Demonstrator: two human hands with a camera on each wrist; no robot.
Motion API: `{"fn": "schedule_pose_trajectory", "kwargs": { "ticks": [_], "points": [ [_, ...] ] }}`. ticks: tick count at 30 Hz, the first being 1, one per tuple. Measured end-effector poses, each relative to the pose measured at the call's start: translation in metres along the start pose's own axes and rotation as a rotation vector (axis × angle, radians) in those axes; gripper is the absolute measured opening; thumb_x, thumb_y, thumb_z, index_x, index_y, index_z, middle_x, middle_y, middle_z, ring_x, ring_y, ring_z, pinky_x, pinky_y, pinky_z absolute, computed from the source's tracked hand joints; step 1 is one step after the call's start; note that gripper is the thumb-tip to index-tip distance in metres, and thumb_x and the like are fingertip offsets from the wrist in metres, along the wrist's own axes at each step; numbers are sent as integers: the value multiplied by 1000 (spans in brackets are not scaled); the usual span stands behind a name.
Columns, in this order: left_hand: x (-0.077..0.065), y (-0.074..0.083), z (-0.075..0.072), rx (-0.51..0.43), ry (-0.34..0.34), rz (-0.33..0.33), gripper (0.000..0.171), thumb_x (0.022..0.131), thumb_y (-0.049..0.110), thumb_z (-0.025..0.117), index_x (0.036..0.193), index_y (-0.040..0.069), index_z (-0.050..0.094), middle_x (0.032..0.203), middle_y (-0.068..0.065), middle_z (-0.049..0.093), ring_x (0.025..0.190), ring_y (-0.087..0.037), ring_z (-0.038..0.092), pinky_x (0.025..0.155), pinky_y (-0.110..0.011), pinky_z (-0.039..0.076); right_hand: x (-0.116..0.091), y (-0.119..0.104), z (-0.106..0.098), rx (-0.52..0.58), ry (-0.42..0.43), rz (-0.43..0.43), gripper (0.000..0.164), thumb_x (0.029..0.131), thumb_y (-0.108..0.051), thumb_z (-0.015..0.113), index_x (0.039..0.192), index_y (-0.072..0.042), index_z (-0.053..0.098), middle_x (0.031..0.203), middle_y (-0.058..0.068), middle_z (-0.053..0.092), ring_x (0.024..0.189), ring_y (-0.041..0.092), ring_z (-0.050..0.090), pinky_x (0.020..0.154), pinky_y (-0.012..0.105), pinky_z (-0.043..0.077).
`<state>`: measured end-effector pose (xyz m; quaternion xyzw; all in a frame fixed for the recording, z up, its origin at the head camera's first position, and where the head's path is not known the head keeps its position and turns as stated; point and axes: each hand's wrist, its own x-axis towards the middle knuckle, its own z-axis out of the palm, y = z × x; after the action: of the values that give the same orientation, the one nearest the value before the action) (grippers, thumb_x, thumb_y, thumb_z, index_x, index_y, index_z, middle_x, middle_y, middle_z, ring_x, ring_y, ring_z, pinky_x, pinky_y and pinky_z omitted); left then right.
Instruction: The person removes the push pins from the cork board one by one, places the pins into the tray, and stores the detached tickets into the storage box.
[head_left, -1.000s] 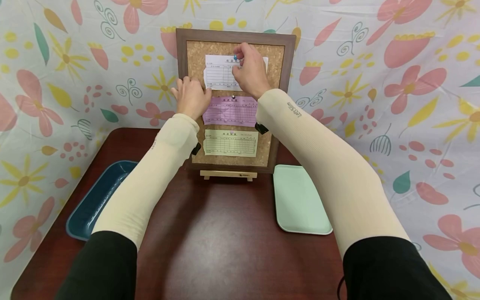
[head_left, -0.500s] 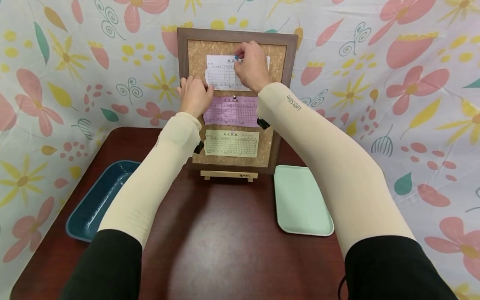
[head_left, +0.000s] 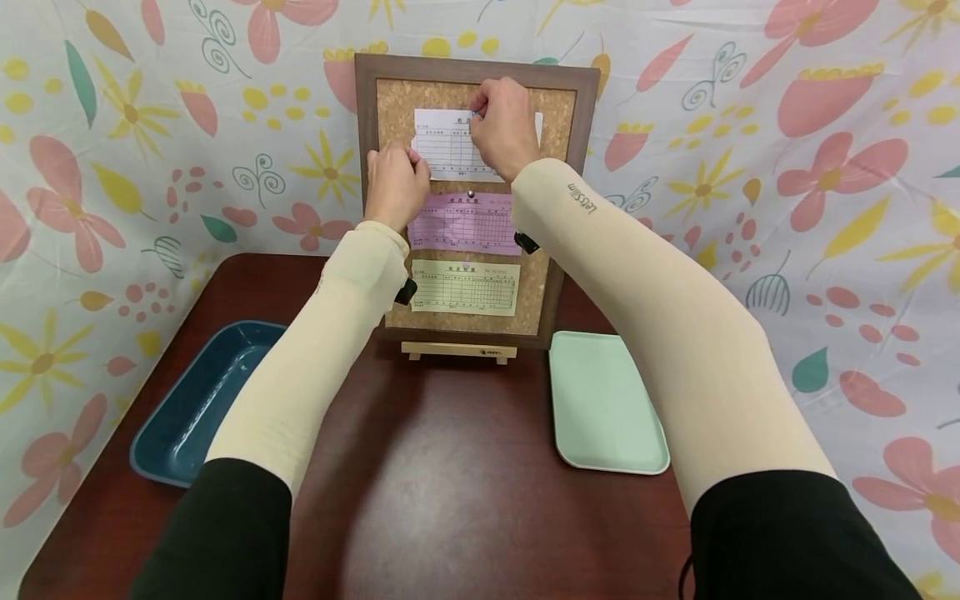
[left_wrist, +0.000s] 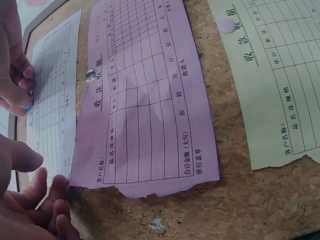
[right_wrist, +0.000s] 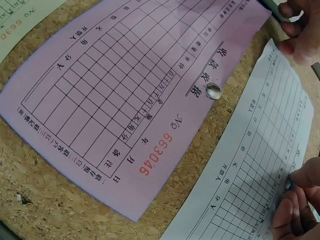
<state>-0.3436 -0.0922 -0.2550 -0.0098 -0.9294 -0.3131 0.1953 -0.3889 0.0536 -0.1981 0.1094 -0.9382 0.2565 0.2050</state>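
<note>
White slip [head_left: 448,152] at upper middle in head view, long axis left to right; right hand [head_left: 506,129], nearer its top edge, hides much of its right half, left hand [head_left: 396,185] at its left end. Left wrist view: slip far left, cannot tell whether left hand grips or only touches it. Right wrist view: right hand pinches blue pin [right_wrist: 291,184], lower right, pin's point hidden, slip cut off at bottom.

Arms [head_left: 330,321] [head_left: 637,267] outstretched, hands [head_left: 396,187] [head_left: 506,129] raised, right higher
</note>
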Motion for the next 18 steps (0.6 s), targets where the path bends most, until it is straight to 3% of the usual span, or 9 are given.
{"fn": "schedule_pose_trajectory", "kwargs": {
  "ticks": [10,13,18],
  "points": [
    [0,11,1,-28,39,-107,32,96,20,46,124,6,51,114,-6,58,108,-22,46,92,-29,35,-1,-2,1,-39,33,-18,15,88,-7,54,96,-7,67,97,2,56,94,17,51,82,26,41],
    [0,13,0,-41,25,-113,32,96,18,45,125,7,51,119,-5,57,112,-20,45,94,-28,35,-1,-4,2,-52,38,-12,14,88,-8,55,95,-8,66,97,2,56,95,17,51,83,26,41],
    [-2,11,-1,-19,59,-115,29,95,19,48,120,7,54,116,-7,59,108,-22,46,94,-31,34,-2,-7,3,-75,58,-20,14,86,-8,54,94,-7,66,97,4,57,95,19,53,83,28,42]
  ]
}}
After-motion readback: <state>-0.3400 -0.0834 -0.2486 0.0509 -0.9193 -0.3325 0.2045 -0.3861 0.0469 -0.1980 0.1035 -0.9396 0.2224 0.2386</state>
